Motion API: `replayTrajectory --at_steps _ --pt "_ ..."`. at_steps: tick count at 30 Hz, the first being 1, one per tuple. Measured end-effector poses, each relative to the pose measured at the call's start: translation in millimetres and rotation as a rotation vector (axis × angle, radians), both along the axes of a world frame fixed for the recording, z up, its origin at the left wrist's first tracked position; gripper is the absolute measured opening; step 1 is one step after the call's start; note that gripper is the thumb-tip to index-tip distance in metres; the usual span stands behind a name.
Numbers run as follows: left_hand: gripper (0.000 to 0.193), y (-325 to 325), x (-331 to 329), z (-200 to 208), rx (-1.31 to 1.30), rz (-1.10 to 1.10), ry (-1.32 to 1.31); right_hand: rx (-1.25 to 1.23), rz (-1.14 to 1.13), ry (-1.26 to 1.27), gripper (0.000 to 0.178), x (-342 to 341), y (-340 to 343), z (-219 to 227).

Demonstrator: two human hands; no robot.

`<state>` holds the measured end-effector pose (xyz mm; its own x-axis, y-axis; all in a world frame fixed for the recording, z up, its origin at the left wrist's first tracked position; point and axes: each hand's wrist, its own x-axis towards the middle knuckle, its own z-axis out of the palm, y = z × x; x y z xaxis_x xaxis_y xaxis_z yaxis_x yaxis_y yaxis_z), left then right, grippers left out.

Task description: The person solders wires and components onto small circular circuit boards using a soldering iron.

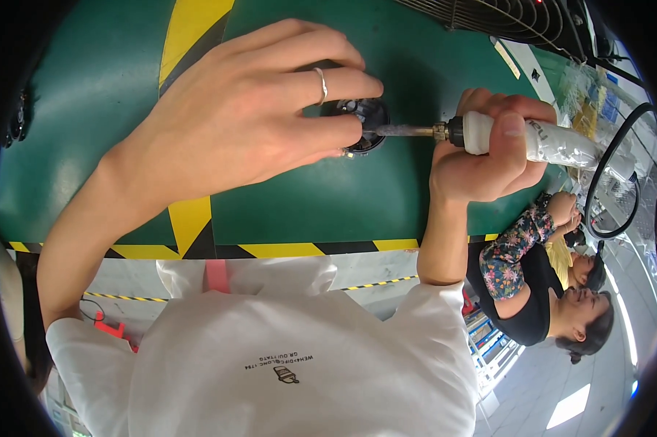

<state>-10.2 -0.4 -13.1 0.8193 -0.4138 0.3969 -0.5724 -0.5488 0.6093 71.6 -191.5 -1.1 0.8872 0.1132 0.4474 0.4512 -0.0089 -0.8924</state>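
Observation:
A small round black housing (376,111) with shiny parts along its rim lies on the green mat. My left hand (259,113), with a ring on one finger, closes on it from the left, and the fingers hide much of its left side. In my right hand (488,156) is a soldering iron (576,148) with a white wrapped handle, fist wrapped around it. Its metal shaft points left, and the tip reaches the inside of the housing beside my left fingertip. What exactly the tip touches is too small to tell.
Yellow-black tape (190,226) crosses the green mat (299,211) and lines its near edge. A black wire guard (503,22) stands at the far right. The iron's black cable (598,197) loops at the right. Beyond it, a co-worker (525,284) works at the bench.

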Motion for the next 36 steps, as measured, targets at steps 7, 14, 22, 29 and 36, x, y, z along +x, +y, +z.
replayTrajectory --at_steps 7,14,22,29,36 --pt "0.027 -1 2 3 0.002 0.003 -0.004 0.016 -0.006 0.000 0.014 0 -1 -1" --pt "0.027 -3 8 10 0.022 -0.001 -0.073 0.019 -0.054 -0.019 0.012 5 -8 -2" --pt "0.028 -4 9 9 0.001 -0.012 -0.076 0.025 -0.039 -0.006 0.013 6 -7 -4" --pt "0.027 -4 9 10 0.012 -0.021 -0.072 -0.011 -0.053 -0.020 0.014 6 -6 -5" --pt "0.029 -3 9 9 0.003 -0.011 -0.091 -0.049 -0.039 0.000 0.015 6 -5 -3"
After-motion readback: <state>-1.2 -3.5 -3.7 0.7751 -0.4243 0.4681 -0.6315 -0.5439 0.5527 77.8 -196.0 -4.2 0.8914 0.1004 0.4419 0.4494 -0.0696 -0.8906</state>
